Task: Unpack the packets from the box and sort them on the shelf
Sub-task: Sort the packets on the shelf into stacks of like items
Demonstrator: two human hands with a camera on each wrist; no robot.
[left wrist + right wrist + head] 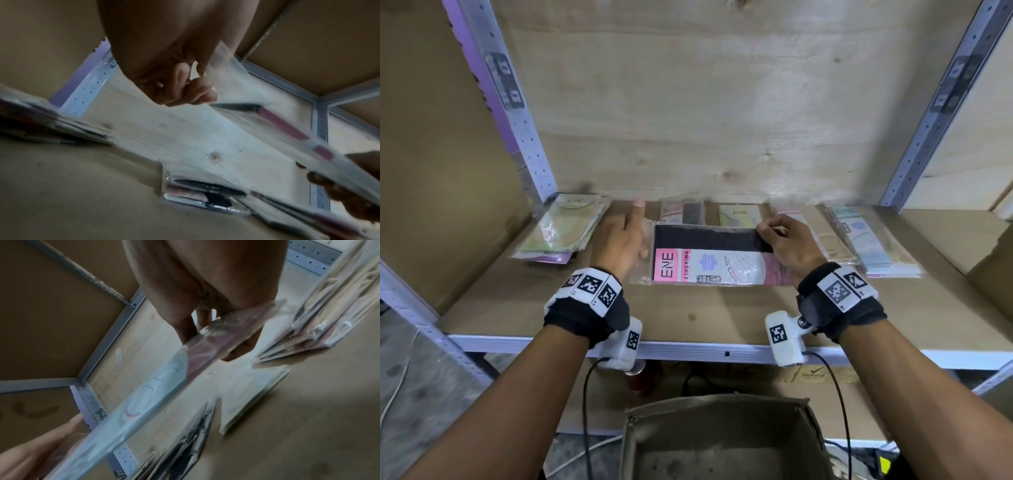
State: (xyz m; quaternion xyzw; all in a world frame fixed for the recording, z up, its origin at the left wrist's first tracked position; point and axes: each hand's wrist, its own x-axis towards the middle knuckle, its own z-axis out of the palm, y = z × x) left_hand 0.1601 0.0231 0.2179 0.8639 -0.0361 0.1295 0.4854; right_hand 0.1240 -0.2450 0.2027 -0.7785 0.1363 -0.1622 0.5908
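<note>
A black stocking packet (709, 255) with a pink and white ENE label hangs sideways just above the shelf board (722, 318). My left hand (640, 236) grips its clear left edge with curled fingers, the index finger pointing toward the back. My right hand (767, 229) pinches its right end. In the left wrist view the left hand (195, 91) holds the clear plastic and the packet (287, 129) runs down to the right hand (349, 186). In the right wrist view the right hand (205, 324) clamps the packet (154, 394), and the left hand (41, 451) shows at the lower left.
Sorted piles lie along the back of the shelf: a green pile (561, 229) at the left, a pink and black pile (681, 210), a green packet (739, 214), a beige pile (825, 236) and a blue pile (873, 240). An open cardboard box (722, 404) stands below the shelf's front edge.
</note>
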